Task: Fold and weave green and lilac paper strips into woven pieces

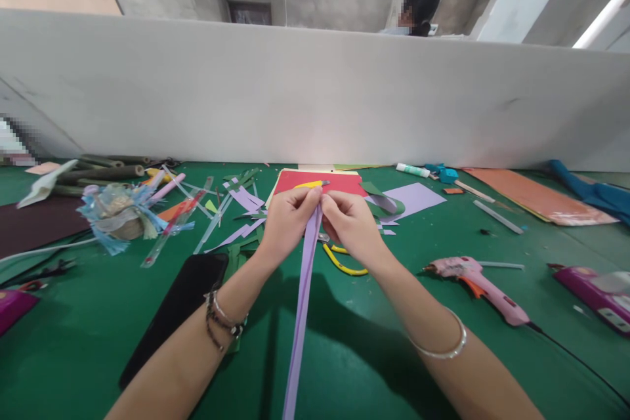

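Both hands meet at the middle of the view, pinching the far end of a long purple paper strip (306, 289). My left hand (294, 213) closes thumb and forefinger on it from the left. From the right, my right hand (352, 216) pinches the same end, its fingertips touching those of the left. The strip looks folded lengthwise and hangs down toward me. Behind the hands lie red paper sheets (339, 178) with a yellow cutter (310, 184) on top. Yellow-handled scissors (344, 269) are partly hidden beneath my right hand.
A black phone (174, 315) lies by my left forearm. On the right are a pink glue gun (475, 275) with its cord and a purple power strip (598, 292). Paper scraps (246, 200), a ruler (177, 223) and a ribbon-wrapped bundle (123, 210) lie left. A white partition (315, 92) rises behind.
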Tool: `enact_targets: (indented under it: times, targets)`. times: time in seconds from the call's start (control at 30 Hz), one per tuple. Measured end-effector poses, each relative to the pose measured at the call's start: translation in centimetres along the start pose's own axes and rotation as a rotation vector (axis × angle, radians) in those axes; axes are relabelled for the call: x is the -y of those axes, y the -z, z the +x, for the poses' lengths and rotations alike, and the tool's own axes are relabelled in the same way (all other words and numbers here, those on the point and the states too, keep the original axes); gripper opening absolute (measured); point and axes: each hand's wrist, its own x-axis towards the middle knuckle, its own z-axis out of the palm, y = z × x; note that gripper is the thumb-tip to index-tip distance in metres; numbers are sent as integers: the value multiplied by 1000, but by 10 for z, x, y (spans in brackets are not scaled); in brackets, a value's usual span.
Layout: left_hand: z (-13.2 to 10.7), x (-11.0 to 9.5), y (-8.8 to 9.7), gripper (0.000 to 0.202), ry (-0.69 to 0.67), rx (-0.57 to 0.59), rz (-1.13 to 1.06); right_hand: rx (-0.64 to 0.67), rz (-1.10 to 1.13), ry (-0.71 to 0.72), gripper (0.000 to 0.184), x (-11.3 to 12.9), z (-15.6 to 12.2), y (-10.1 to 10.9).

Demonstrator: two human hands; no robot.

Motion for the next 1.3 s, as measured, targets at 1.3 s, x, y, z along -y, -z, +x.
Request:
enact_targets:
  times: [1.3]
  targets:
    - [1, 6, -4, 35, -87, 41, 56, -81, 24, 7, 25, -2, 4, 4]
